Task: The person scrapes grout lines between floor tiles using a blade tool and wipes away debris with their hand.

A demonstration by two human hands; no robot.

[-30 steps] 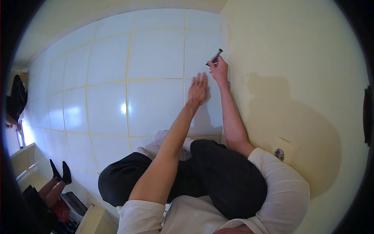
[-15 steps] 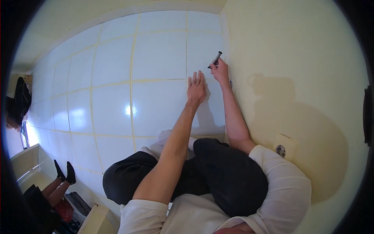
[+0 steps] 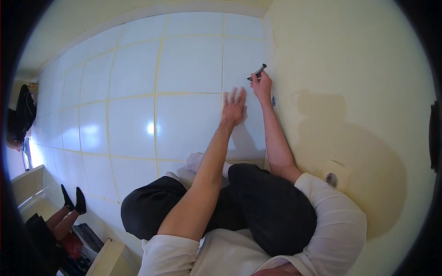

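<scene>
My right hand is closed round a dark pen-like tool, close to the foot of the yellow wall. The tool is tilted, its thicker end up and to the right, its pointed end low over the white tiles. Left of it, my left hand is over the tiled floor with fingers spread and slightly blurred, and holds nothing. A thin grout line runs between the tiles beside its fingertips. Whether the tool's tip touches the floor cannot be made out.
The yellow wall on the right bears a socket. My crossed legs are below my arms. At lower left are another person's feet in black socks, beside a pale box-like edge. A black bag-like item is at far left.
The pen-like tool has tilted further to the right and its tip has shifted slightly. My left hand's fingers have moved and spread a little. The view has shifted slightly.
</scene>
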